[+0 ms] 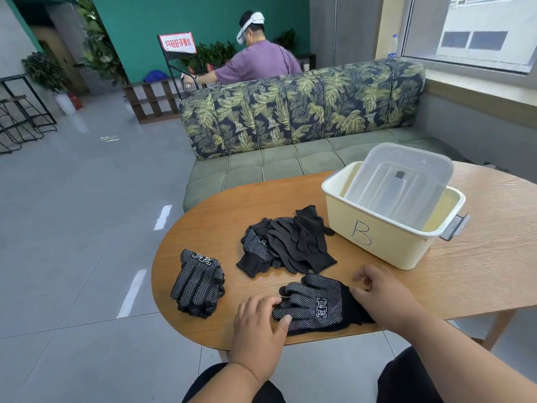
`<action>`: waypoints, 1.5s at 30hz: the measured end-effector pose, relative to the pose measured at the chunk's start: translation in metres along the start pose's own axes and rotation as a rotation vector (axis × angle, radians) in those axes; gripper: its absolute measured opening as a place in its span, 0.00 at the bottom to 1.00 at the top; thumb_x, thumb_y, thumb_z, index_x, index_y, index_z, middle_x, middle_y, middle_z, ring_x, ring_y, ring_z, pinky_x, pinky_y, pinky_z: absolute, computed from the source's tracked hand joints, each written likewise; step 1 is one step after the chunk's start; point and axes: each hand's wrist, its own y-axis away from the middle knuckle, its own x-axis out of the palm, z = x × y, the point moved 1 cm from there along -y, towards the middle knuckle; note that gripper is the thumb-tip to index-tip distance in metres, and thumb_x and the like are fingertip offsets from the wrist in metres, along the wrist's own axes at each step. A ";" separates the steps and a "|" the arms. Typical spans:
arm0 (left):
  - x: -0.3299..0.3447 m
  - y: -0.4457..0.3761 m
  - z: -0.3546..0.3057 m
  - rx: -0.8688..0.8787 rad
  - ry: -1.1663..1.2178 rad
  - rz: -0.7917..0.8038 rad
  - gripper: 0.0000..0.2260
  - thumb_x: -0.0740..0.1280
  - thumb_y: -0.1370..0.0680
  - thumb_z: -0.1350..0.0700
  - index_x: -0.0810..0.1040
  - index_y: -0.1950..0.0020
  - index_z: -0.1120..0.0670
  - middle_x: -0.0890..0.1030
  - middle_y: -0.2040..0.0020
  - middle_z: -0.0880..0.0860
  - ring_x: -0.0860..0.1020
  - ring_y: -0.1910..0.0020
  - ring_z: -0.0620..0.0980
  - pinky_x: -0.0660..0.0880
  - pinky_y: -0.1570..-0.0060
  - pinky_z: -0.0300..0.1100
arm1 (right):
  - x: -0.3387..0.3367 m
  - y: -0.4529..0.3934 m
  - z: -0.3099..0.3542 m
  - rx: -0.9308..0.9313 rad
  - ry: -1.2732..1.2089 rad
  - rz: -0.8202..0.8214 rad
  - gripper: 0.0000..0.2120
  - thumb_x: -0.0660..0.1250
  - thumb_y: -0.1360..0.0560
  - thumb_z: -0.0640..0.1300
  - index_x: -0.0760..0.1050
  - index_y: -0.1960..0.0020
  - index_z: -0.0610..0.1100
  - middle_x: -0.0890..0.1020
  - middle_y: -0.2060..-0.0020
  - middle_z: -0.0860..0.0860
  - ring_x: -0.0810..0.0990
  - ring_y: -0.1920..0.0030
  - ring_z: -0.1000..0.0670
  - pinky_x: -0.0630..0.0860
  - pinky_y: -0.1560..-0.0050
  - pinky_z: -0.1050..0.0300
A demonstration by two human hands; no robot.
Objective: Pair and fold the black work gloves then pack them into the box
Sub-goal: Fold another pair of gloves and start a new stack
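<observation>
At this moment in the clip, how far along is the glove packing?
Early. One folded stack of dotted gloves sits at the table's left end, seemingly paired. In hand: the left hand presses the fingers of a dotted glove at the near edge while the right hand rests on its cuff. Left: the loose glove pile, and nothing visible is packed; the cream box holds only its clear lid.
</observation>
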 end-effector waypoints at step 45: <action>-0.005 -0.002 -0.008 -0.029 -0.070 0.060 0.23 0.53 0.22 0.29 0.70 0.31 0.36 0.68 0.36 0.37 0.64 0.35 0.42 0.65 0.31 0.43 | 0.013 0.009 0.000 -0.183 0.233 0.125 0.31 0.70 0.32 0.73 0.72 0.31 0.65 0.68 0.29 0.59 0.65 0.28 0.51 0.62 0.27 0.50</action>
